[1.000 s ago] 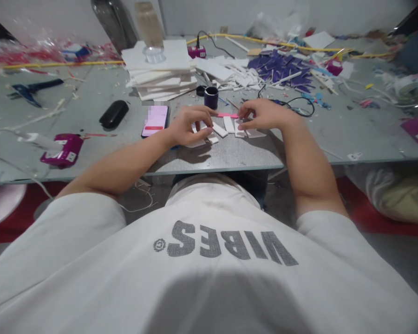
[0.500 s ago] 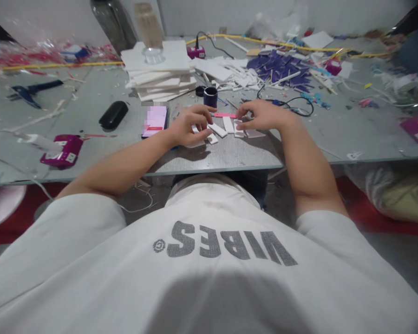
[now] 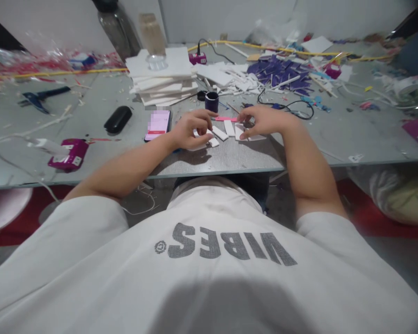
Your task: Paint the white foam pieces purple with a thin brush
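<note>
Change is slight in the head view: the left hand (image 3: 191,130) and right hand (image 3: 261,121) stay near the front edge of the tabletop (image 3: 230,157), fingers curled, fingertips at either end of the pink strip (image 3: 225,118). The white strips (image 3: 220,133) still lie side by side between them, and I cannot tell whether either hand pinches anything. A phone (image 3: 158,124) lies just left of the left hand, a dark cup (image 3: 212,101) just behind the pink strip, a black cable (image 3: 292,106) behind the right hand, and a stack of white sheets (image 3: 163,74) farther back.
</note>
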Demonstrator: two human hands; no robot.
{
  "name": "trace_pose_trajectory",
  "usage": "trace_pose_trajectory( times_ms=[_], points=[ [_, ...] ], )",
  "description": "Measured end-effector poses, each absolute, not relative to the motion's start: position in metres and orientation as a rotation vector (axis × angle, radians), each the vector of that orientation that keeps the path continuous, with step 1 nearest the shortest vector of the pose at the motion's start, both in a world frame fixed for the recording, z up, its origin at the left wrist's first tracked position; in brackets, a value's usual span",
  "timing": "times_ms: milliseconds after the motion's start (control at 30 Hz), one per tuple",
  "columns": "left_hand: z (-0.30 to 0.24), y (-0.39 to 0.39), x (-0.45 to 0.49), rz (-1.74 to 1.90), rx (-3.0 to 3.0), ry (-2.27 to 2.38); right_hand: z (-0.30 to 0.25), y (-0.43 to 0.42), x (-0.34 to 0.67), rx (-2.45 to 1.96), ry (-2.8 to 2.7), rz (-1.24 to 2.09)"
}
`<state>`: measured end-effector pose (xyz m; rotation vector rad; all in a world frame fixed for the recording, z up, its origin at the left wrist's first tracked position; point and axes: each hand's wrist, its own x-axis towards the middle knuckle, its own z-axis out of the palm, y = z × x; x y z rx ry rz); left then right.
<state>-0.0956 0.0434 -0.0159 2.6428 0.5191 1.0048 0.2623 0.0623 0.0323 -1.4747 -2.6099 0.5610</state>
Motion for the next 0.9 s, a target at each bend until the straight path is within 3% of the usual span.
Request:
trace_pose_trajectory(
  times_ms=[733,900],
  points=[
    [0.003,0.041,-0.102,0.594,2.896,1.012,0.037,0.057,0.257,-1.259,-2.411,0.732],
    [0.022,0.027,-0.103,0.274,2.82,1.302,0.036,0.06,0.26,-1.309,-2.486,0.684]
  ],
)
